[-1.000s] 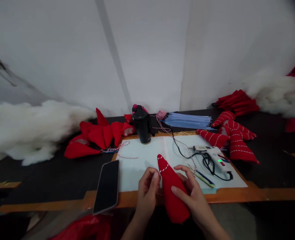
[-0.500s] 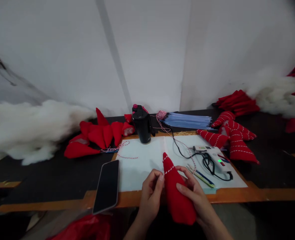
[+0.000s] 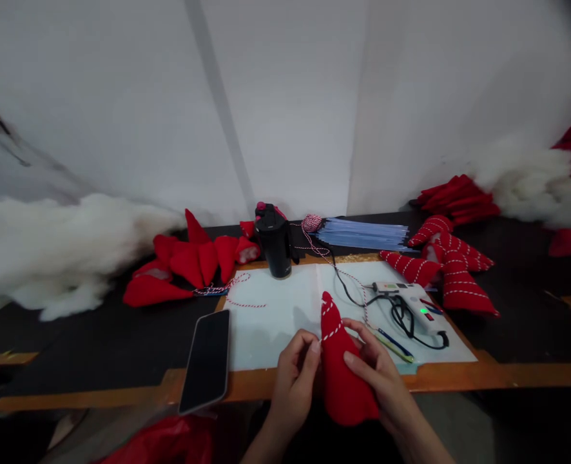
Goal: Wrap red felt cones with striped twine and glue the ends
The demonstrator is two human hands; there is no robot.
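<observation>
At 6 o'clock, the left hand (image 3: 292, 380) pinches the stuffed red felt cone (image 3: 348, 380) with pressed fingers while the right hand (image 3: 375, 380) cups it, fingers spread; red-and-white twine (image 3: 331, 331) circles its upper part only, striped cones (image 3: 459, 283) lie finished at 2 o'clock, plain cones (image 3: 189, 264) remain at 10 o'clock.

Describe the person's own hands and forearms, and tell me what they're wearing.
The left hand and right hand are bare, with slim fingers. No gloves, rings or watch show. The forearms are bare as far as the frame shows, and no sleeve is in view.
</observation>
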